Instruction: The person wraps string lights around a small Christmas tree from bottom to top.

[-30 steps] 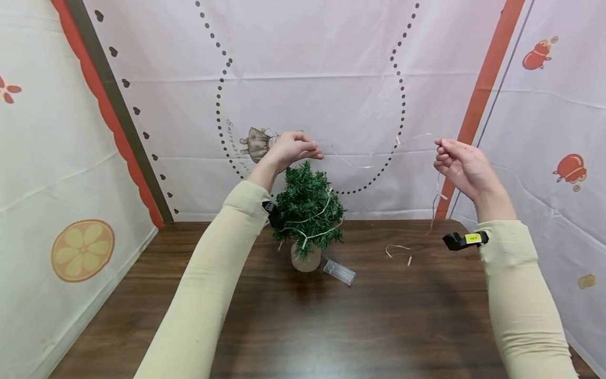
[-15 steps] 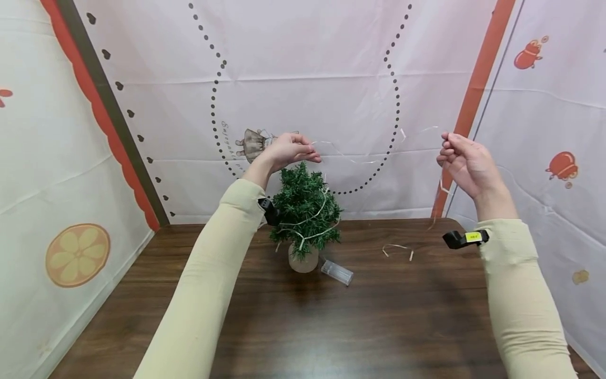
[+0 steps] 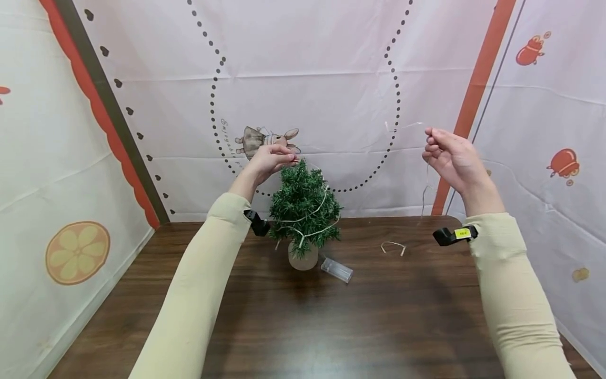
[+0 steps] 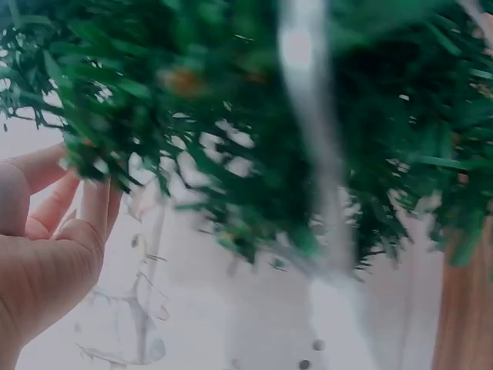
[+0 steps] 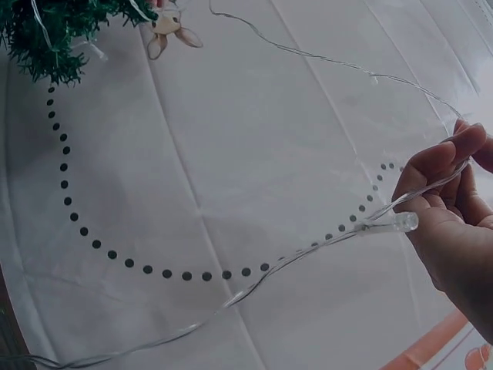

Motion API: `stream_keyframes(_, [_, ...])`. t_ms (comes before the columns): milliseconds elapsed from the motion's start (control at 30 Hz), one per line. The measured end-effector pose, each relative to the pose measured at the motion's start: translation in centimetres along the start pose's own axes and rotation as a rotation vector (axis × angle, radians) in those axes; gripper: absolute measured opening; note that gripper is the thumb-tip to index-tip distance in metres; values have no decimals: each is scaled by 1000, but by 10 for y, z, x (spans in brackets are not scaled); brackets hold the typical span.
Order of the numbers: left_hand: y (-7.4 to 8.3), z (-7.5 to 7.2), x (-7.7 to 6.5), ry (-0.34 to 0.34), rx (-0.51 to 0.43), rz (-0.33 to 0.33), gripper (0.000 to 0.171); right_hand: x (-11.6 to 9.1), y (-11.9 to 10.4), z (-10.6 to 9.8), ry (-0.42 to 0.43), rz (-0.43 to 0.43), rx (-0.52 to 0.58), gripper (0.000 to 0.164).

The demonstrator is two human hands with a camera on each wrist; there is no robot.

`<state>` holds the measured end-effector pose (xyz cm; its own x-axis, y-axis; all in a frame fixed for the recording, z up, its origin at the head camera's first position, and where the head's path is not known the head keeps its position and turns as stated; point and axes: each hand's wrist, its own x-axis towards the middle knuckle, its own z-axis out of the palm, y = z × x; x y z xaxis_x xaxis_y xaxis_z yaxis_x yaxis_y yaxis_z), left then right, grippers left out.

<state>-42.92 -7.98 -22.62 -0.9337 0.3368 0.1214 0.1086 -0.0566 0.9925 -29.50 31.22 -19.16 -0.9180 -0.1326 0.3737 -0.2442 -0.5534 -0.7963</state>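
Left hand [image 3: 265, 164] pinches the light string [image 5: 391, 223] at the tip of the tree [image 3: 303, 202]. Right hand [image 3: 452, 162] pinches it too, well apart

A pale-yellow fabric left sleeve [image 3: 189, 289] bears 1 small black wrist camera [image 3: 259, 224] at 2 o'clock; the matching wrinkled right sleeve [image 3: 516, 295], at 10 o'clock, 1 black angular camera [image 3: 444, 237] with a bright-yellow rectangular label [image 3: 462, 233].
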Motion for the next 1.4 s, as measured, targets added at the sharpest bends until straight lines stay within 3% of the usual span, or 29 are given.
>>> stream_keyframes(167, [-10, -8, -5, -10, -43, -3, 26, 3, 5, 12, -32, 6, -38, 16])
stream_keyframes(467, [-19, -17, -8, 0, -269, 35, 13, 14, 12, 29, -101, 20, -20, 17])
stream_keyframes(633, [-22, -21, -10, -43, -293, 73, 15, 17, 16, 34, -117, 33, -34, 16])
stream_keyframes(967, [-21, -36, -21, -155, -315, 248, 6, 16, 18, 40, -145, 50, -35, 16])
stream_keyframes(1400, [-29, -52, -41, -253, -268, 410, 30, 4, 26, 44, -278, 95, -55, 18])
